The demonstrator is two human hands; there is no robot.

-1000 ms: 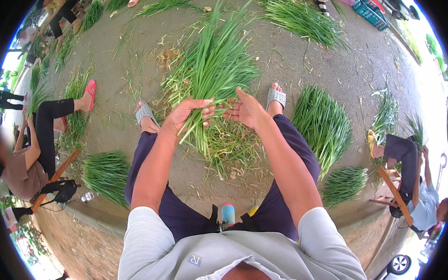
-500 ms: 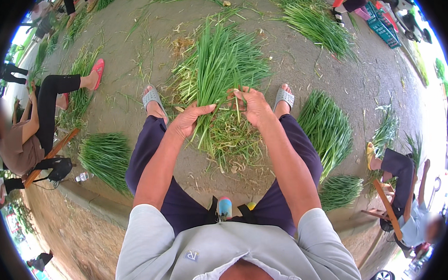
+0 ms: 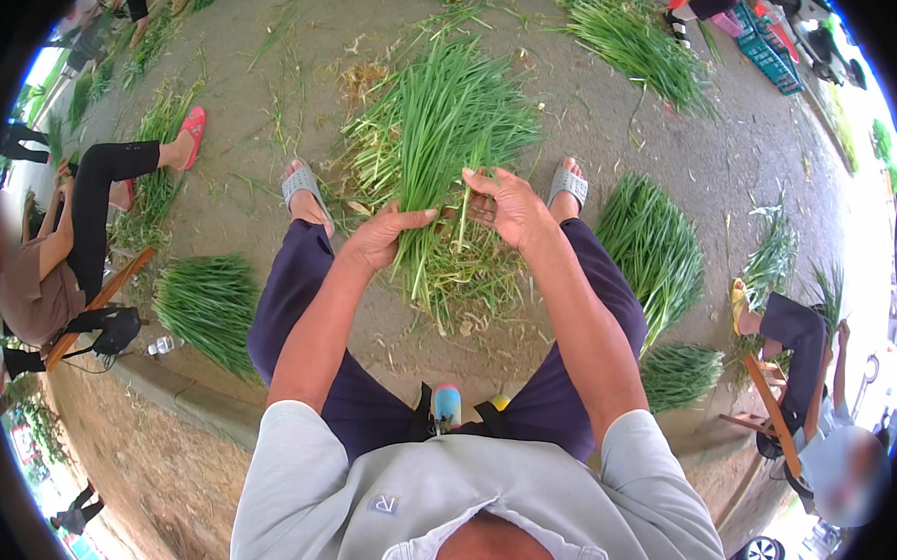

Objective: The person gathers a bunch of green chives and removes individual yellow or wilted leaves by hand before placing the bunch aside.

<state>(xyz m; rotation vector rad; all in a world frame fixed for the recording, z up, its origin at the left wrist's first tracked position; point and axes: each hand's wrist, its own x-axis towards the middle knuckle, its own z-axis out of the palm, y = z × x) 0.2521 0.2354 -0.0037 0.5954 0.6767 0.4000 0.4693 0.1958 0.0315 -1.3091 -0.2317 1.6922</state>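
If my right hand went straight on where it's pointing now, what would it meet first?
Past the pale stalk that it holds, your right hand would probably meet the bunch of long, chive-like greens in your left hand, though depth is unclear here.

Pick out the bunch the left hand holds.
The central bunch, in the left hand; the right hand pinches a few stalks, and side piles lie on the ground.
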